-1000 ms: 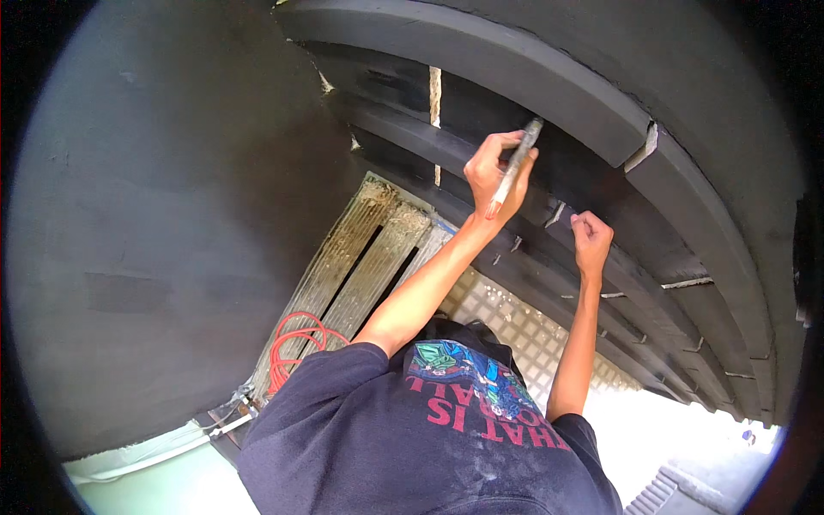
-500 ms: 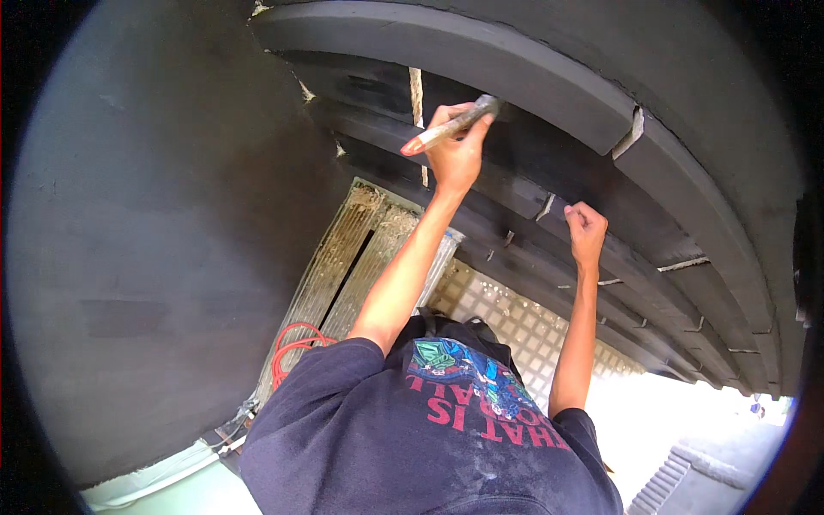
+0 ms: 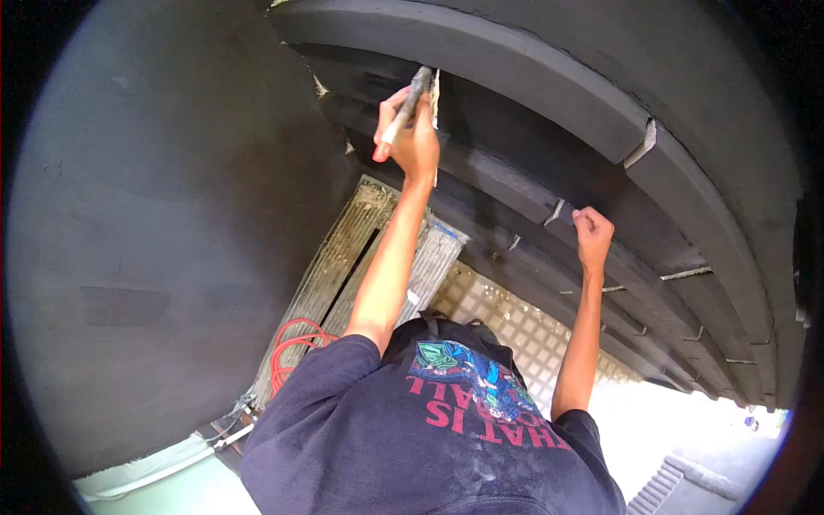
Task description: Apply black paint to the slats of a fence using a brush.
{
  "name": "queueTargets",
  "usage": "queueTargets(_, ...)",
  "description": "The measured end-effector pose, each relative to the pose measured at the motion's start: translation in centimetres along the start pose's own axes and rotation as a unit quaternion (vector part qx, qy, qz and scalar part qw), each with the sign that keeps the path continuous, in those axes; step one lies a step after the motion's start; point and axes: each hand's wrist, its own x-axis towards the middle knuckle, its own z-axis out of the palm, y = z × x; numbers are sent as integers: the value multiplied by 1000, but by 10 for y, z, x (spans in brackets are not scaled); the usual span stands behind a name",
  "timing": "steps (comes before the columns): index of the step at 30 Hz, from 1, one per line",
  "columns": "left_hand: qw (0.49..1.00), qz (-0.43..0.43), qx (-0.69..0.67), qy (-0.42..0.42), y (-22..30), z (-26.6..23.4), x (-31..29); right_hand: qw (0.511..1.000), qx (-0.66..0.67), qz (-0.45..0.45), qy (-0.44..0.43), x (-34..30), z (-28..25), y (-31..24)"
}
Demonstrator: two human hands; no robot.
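Observation:
In my left hand [image 3: 408, 137] is a paintbrush [image 3: 400, 120] with a pale, reddish-ended handle; my fingers close around it. Its dark head points up against the dark-painted recess beneath the upper curved moulding [image 3: 481, 43], next to a pale unpainted gap [image 3: 435, 107]. The bristle tips are hard to make out against the dark surface. My right hand [image 3: 592, 233] is closed in a loose fist beside a lower dark moulding [image 3: 506, 184], near another pale gap [image 3: 555, 211]. Nothing shows in its fingers.
A broad dark wall [image 3: 172, 215] rises on the left. Worn, ribbed planks [image 3: 339, 257] lie below, with red cable [image 3: 283, 352] coiled beside them. Square-patterned paving [image 3: 506, 300] shows farther down. More stepped mouldings curve off to the right, with pale joints between pieces.
My left hand has moved left along the recess with the paintbrush, reaching the pale gap, and the brush stands more upright. My right hand stays closed in nearly the same place.

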Motion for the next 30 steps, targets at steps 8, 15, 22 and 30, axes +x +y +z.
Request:
queueTargets(8, 991, 73, 52, -98, 21, 32, -86, 1000, -5, -9, 1, 2, 3, 3)
queueTargets(15, 978, -73, -43, -191, 61, 29, -103, 1000, -7, 0, -4, 3, -1, 4)
queueTargets(22, 963, -117, -53, -237, 28, 20, -49, 1000, 14, 2, 8, 0, 1, -2)
queueTargets(30, 995, -34, 27, -88, -29, -37, -17, 1000, 3, -15, 7, 3, -1, 3)
